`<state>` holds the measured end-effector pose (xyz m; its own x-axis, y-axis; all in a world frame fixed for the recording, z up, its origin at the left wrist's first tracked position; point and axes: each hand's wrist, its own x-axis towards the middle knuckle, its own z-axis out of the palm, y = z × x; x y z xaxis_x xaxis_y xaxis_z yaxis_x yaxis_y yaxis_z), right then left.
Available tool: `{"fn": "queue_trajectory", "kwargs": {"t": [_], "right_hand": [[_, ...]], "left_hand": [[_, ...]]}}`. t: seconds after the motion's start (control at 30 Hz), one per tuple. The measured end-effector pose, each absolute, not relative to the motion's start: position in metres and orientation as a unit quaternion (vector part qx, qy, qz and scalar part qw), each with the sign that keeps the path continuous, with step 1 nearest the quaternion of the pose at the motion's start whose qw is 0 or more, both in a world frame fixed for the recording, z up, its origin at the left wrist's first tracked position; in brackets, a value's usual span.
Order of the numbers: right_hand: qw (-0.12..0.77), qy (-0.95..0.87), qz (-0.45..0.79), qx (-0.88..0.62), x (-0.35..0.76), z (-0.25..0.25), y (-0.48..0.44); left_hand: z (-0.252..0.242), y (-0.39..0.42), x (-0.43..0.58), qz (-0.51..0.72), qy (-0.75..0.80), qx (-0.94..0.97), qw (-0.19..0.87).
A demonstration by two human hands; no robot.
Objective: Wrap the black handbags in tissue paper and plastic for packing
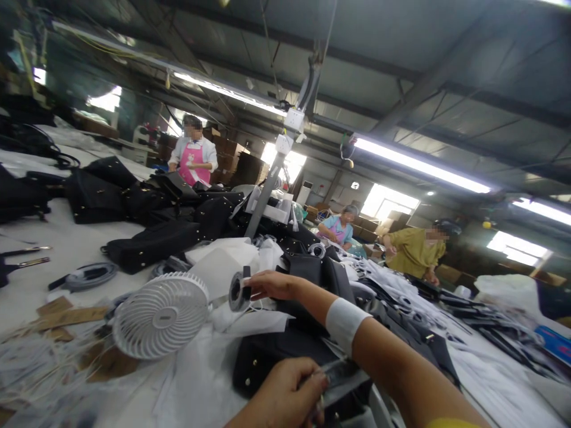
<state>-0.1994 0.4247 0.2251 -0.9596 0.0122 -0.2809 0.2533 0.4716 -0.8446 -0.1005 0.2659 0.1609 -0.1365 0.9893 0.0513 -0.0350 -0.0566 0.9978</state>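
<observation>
My right hand (274,285) reaches out over the table, a white band around its forearm. Its fingers are closed on a rolled-up grey strap (236,292) with a black end piece. Close to me, my left hand (289,389) is closed, pinching a piece of clear plastic (341,380) that partly passes behind my right forearm. A black bag (263,356) with metal studs lies just beyond my left hand. White sheeting (263,323) lies below the rolled strap.
A white round fan (163,318) stands left of my right hand. Tags and strings (66,318), another coiled strap (91,275) and several black bags (154,241) cover the table. A grey post (265,199) rises beyond. Several people (194,157) work across the table.
</observation>
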Motion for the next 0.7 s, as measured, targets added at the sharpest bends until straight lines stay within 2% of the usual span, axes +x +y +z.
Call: {"fn": "queue_trajectory", "kwargs": {"t": [0.17,0.37,0.53,0.7], "right_hand": [[0.027,0.809,-0.584,0.059,-0.122,0.288,0.408],[-0.189,0.749,-0.635,0.015,0.022,0.333,0.352],[-0.335,0.675,-0.638,0.156,0.129,0.297,0.305],[-0.359,0.571,-0.696,0.246,0.173,0.212,0.262]], "left_hand": [[0.181,0.246,-0.107,0.588,0.491,0.461,0.449],[0.210,0.208,-0.103,0.580,0.483,0.457,0.470],[0.223,0.175,-0.095,0.546,0.505,0.475,0.470],[0.222,0.148,-0.085,0.499,0.537,0.499,0.463]]}}
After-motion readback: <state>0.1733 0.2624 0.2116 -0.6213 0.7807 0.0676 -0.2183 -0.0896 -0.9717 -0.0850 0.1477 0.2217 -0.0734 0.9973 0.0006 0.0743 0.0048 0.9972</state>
